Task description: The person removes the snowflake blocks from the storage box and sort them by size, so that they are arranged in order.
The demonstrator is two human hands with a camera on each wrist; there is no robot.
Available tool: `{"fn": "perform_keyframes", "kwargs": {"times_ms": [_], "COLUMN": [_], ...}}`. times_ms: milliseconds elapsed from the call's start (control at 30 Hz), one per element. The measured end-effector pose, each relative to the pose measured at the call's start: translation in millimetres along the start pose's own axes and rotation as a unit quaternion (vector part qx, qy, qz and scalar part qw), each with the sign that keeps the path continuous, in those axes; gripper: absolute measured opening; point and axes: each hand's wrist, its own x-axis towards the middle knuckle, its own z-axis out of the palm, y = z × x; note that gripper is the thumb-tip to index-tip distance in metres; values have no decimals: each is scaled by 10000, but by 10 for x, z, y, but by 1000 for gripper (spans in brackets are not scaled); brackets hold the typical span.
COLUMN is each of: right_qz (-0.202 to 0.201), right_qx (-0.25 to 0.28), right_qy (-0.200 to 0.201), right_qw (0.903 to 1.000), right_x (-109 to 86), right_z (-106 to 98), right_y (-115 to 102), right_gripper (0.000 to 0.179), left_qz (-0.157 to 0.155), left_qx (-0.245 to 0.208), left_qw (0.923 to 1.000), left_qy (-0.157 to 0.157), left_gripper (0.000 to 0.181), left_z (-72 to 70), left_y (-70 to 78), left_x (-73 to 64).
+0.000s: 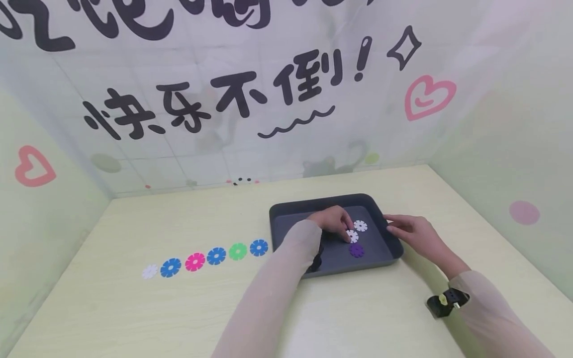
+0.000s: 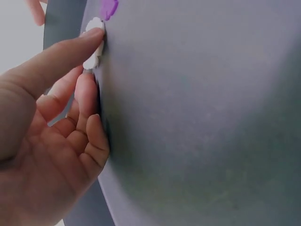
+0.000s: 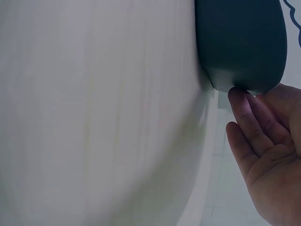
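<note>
My left hand (image 1: pixel 332 220) reaches into a dark grey baking tray (image 1: pixel 286 214). Its thumb and fingers pinch a white notched plastic disc (image 2: pixel 94 59), a snowflake building piece, low over the tray floor. Another white disc (image 1: pixel 360 225) lies just beyond it, and a purple disc (image 1: pixel 356 250) lies nearer me. At the tray's right side, my right hand (image 1: pixel 416 234) touches the rim with extended fingertips; the right wrist view shows its fingers (image 3: pixel 244 113) against the outer wall, the thumb hidden there.
Left of the tray, a row of discs runs across the pale wooden table (image 1: pixel 134 313): white (image 1: pixel 149 271), blue (image 1: pixel 170 267), pink (image 1: pixel 195 262), blue (image 1: pixel 216 256), green (image 1: pixel 238 251) and blue (image 1: pixel 258 247). A printed cloth wall (image 1: pixel 215 154) stands behind, with side walls left and right.
</note>
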Motion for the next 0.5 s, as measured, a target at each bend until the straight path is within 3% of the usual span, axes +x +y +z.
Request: {"fn": "perform_keyframes", "kwargs": {"times_ms": [267,500], "right_qz": [22,-128], "right_qx": [-40,-60], "right_qy": [34,51], "right_qw": [10000,9999], "right_x": [-7,9], "right_z": [-10,-2], "right_y": [-9,-18], "right_gripper": [35,34], "left_qz": [-27,281], "left_qx": [-636,-525], "left_qw": [9977,9977], "left_qy": [246,333], "left_gripper": [14,11], "left_z": [-67,-247], "left_y": [-1,12], "left_x": [-55,-210]}}
